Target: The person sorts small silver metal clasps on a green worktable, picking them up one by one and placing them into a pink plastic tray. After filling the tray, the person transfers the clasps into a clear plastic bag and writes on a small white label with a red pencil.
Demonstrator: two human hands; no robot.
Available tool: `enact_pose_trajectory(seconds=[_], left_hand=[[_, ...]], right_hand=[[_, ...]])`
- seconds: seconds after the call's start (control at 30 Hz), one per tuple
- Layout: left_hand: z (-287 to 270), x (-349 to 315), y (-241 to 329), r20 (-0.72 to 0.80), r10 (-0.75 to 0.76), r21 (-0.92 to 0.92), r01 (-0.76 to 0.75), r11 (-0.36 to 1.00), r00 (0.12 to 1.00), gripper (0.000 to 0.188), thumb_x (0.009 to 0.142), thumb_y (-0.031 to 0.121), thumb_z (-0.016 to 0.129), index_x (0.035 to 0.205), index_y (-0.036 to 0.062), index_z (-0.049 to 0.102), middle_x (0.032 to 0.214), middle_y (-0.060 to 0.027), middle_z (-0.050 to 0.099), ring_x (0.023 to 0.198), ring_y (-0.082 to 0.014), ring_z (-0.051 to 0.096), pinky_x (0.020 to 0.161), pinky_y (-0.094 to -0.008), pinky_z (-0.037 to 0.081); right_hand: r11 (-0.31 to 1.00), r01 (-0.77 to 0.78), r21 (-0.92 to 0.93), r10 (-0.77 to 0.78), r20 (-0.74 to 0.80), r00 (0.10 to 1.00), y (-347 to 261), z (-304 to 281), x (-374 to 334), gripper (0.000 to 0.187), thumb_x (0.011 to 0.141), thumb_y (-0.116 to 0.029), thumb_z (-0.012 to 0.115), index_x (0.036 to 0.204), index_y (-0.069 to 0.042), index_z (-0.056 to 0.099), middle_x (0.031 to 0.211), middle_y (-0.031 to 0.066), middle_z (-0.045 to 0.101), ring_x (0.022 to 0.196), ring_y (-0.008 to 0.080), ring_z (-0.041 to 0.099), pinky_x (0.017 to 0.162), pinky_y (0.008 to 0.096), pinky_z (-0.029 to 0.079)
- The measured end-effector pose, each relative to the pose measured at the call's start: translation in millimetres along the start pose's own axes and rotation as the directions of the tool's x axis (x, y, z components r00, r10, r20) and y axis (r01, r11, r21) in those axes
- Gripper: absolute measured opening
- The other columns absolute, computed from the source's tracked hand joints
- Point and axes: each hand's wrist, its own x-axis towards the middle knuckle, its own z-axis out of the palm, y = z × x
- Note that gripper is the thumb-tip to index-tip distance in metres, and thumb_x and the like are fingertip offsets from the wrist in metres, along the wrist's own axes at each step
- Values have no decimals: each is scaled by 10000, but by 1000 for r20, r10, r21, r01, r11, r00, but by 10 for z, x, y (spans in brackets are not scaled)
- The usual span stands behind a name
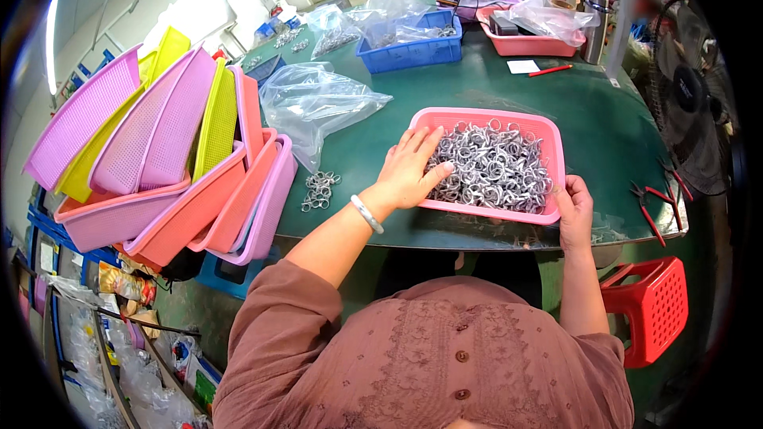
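A pink plastic basket point(556, 139) full of silvery metal rings point(497, 171) stands at the front of the green table. My left hand point(409, 168) lies over the basket's left end, palm down, fingers stretched out and thumb at the rings; nothing is seen held in it. At the front right corner, my right hand point(577, 210) grips the basket's rim, the thumb on top and the other fingers curled at the outer side. Left of the basket, a small heap of loose rings point(320, 190) rests on the table.
Purple, green and coral baskets point(163, 123) are piled high on the left, beside a clear plastic bag point(314, 103). Farther back are a blue bin point(409, 57), a red pen point(550, 71) and a thermos point(594, 28). Red-handled pliers point(653, 210) lie right, above a red stool point(656, 314).
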Motion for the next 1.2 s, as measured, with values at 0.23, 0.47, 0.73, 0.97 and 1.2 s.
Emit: enact_pose_trajectory(seconds=[0.23, 0.47, 0.73, 0.97, 1.2], left_hand=[[-34, -6, 36, 20, -18, 47, 17, 999, 1000, 648, 874, 455, 460, 1392, 105, 288, 1394, -215, 309, 1313, -405, 218, 1045, -480, 225], [-30, -10, 24, -16, 3, 14, -3, 1000, 1000, 648, 868, 465, 468, 1379, 96, 316, 1381, -205, 335, 1301, -413, 238, 1041, -474, 240], [0, -5, 10, 3, -22, 10, 22, 1000, 1000, 679, 864, 512, 447, 1371, 78, 323, 1379, -217, 331, 1325, -376, 211, 1036, -473, 234], [-7, 10, 22, 4, -31, -7, 31, 999, 1000, 679, 856, 501, 474, 1370, 84, 325, 1378, -209, 338, 1323, -377, 216, 1038, -476, 235], [-10, 6, 23, 14, -26, 21, 26, 999, 1000, 672, 852, 495, 482, 1370, 96, 326, 1370, -208, 348, 1313, -395, 229, 1034, -477, 257]], right_hand=[[999, -30, 14, 29, 26, 999, 77, -31, -15, 162, 862, -139, 545, 946, -2, 530, 868, 17, 569, 765, 63, 507, 715, 212, 422], [999, -4, 32, 4, 14, 1000, 120, -31, -13, 158, 866, -127, 516, 940, 11, 540, 858, 10, 562, 750, 55, 487, 697, 201, 413], [999, -3, 40, 2, 22, 1000, 118, -27, -21, 163, 883, -116, 487, 959, 18, 539, 868, 12, 564, 759, 54, 486, 700, 198, 411], [1000, 17, 22, -18, 44, 999, 107, -33, -16, 168, 887, -124, 485, 952, 22, 539, 864, 11, 561, 763, 50, 479, 695, 196, 405], [999, 41, 0, -41, 57, 998, 90, -26, -32, 161, 887, -129, 497, 933, 18, 543, 836, 0, 549, 742, 44, 465, 665, 192, 397]])
